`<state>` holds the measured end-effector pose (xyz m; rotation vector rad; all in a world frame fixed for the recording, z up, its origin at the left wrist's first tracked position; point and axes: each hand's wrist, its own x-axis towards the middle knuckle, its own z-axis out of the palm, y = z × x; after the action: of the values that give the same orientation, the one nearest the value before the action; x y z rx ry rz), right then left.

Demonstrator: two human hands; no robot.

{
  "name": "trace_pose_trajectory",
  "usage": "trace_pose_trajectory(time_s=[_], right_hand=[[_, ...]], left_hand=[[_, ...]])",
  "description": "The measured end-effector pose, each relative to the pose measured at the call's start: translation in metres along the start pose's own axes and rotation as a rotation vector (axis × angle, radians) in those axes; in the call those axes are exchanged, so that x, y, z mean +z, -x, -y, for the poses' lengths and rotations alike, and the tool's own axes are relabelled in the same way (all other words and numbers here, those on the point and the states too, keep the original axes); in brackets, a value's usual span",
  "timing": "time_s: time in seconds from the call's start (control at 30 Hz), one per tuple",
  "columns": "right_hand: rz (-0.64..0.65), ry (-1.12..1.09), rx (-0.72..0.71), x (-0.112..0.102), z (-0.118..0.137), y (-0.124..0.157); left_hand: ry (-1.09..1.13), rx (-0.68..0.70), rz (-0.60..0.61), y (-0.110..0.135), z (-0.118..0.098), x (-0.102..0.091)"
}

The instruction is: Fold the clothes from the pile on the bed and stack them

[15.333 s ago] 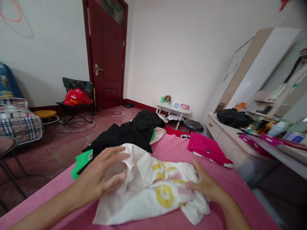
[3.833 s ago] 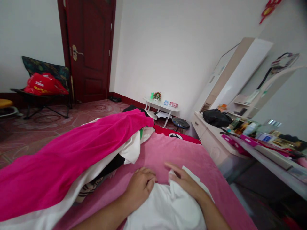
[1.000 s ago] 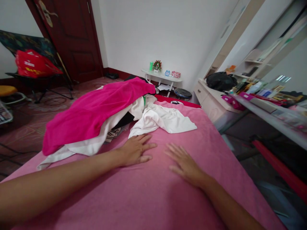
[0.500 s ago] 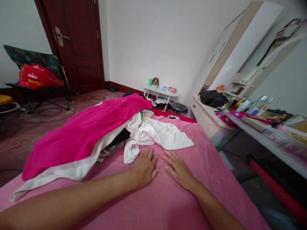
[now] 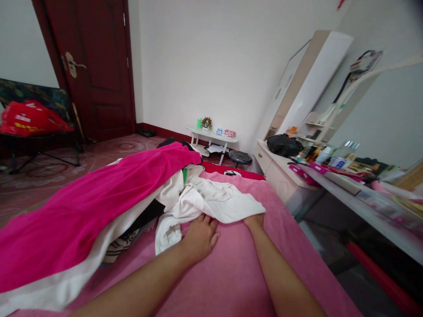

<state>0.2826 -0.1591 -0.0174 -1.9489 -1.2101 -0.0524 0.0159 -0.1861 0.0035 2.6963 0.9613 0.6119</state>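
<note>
A white garment [image 5: 228, 202] lies crumpled on the pink bed sheet [image 5: 231, 273]. My left hand [image 5: 200, 237] rests palm down at its near edge, fingers stretched out, the fingertips meeting the fabric and the thumb apart. My right hand [image 5: 255, 219] has slipped under the garment's right end; the cloth covers its fingers, and only the back near the wrist shows. Left of the white garment is a heap of clothes, with a bright pink garment [image 5: 109, 193] spread on top and white, black and patterned fabric below.
A dressing table [image 5: 280, 176] with a black bag [image 5: 284, 145] and several bottles stands along the right. Beyond the bed are a low white table [image 5: 214, 135] and a round stool [image 5: 240, 157]. A folding chair at left holds a red bag [image 5: 33, 119].
My right hand has moved forward and right, from the bare sheet to under the white garment. My left hand has reached the garment's near edge. The view has tilted and shifted slightly.
</note>
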Motion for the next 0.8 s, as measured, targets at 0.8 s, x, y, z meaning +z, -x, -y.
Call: trace_pose_trajectory(time_s=[0.8], right_hand=[[-0.228, -0.515, 0.269, -0.017, -0.026, 0.014]], left_hand=[[0.291, 0.624, 0.519, 0.052, -0.080, -0.050]])
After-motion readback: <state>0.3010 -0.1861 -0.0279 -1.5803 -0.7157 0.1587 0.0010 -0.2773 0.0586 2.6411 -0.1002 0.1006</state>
